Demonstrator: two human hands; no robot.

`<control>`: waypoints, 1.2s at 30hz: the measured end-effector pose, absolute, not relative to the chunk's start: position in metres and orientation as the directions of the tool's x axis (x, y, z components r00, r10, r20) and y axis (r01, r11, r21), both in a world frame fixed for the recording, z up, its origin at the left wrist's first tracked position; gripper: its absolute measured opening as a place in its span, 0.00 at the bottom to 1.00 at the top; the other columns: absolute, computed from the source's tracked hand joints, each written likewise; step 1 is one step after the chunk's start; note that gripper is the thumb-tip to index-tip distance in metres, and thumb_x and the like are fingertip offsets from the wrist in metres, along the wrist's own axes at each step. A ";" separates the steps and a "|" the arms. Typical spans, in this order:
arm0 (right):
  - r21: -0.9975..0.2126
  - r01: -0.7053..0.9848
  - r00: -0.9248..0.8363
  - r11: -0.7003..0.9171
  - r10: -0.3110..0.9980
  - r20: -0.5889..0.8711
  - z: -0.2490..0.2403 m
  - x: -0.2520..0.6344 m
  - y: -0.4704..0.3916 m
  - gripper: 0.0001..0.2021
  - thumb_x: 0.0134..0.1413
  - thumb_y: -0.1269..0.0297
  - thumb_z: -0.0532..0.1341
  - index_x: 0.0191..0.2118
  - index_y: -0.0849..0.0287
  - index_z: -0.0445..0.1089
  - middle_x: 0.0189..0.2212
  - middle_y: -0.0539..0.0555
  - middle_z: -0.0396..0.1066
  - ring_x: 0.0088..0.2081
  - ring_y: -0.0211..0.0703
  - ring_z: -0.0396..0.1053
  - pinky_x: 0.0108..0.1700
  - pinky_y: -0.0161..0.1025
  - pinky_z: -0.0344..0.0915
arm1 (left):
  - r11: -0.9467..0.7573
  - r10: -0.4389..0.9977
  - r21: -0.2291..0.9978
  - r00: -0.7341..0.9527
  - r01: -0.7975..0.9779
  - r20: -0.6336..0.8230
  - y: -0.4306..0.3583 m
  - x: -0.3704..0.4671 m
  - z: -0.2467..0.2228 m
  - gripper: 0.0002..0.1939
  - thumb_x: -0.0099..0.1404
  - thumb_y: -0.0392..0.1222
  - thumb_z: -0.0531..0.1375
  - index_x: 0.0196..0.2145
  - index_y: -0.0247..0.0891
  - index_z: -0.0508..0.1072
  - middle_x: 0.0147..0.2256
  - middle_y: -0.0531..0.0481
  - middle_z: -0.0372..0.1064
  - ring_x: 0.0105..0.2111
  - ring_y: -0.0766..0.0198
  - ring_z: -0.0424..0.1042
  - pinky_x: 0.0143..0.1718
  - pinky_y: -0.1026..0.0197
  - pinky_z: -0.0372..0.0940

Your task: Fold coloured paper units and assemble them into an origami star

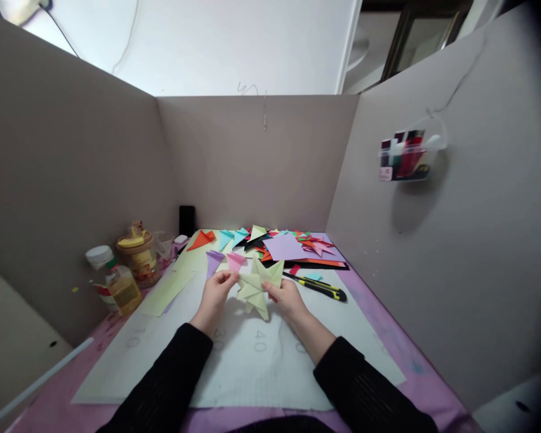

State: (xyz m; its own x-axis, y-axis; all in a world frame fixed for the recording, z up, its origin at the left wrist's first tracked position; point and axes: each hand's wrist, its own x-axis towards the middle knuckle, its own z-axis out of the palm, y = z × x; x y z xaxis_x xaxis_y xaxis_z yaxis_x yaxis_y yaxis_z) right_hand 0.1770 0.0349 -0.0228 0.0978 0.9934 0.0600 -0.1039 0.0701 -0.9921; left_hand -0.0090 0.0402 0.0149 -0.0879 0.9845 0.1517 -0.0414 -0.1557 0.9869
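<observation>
hands [289, 298] pinch opposite edges of a pale green folded-paper star [252, 290] above the numbered white sheet [261, 379].

Along the left edge of the pink-covered tabletop [381, 322] stand a clear bottle of amber liquid [125, 291] and a round brownish tub with a yellow lid [142, 258]. A flat black rectangular object [187, 221] stands upright by the far left corner. Beyond the right edge, a clear plastic container with dark and red contents [406, 156] hangs against a grey panel [451, 252].
</observation>
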 end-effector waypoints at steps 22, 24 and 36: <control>-0.977 -0.199 0.059 0.075 0.996 0.064 -0.013 0.171 0.026 0.16 0.33 0.58 0.70 0.28 0.65 0.74 0.21 0.53 0.73 0.22 0.39 0.65 0.26 0.36 0.60 | -0.196 0.970 0.980 -0.151 -0.021 0.191 0.048 -0.008 0.002 0.19 0.53 0.56 0.63 0.28 0.35 0.72 0.24 0.52 0.67 0.23 0.67 0.63 0.24 0.66 0.56; -0.980 -0.189 0.016 0.060 0.998 0.058 -0.014 0.172 0.025 0.17 0.33 0.59 0.70 0.31 0.65 0.75 0.25 0.55 0.76 0.25 0.42 0.68 0.28 0.37 0.62 | -0.263 0.946 0.964 -0.184 0.037 0.266 0.047 -0.011 0.007 0.19 0.55 0.56 0.62 0.29 0.35 0.72 0.26 0.50 0.69 0.26 0.65 0.66 0.28 0.65 0.59; -0.992 -0.123 -0.285 -0.006 0.958 0.030 -0.010 0.167 0.015 0.20 0.34 0.59 0.71 0.37 0.65 0.75 0.32 0.57 0.77 0.31 0.46 0.73 0.36 0.39 0.67 | -0.093 0.985 0.995 0.148 0.024 0.088 0.048 -0.015 0.017 0.17 0.48 0.52 0.68 0.24 0.33 0.75 0.22 0.49 0.71 0.22 0.63 0.68 0.26 0.63 0.60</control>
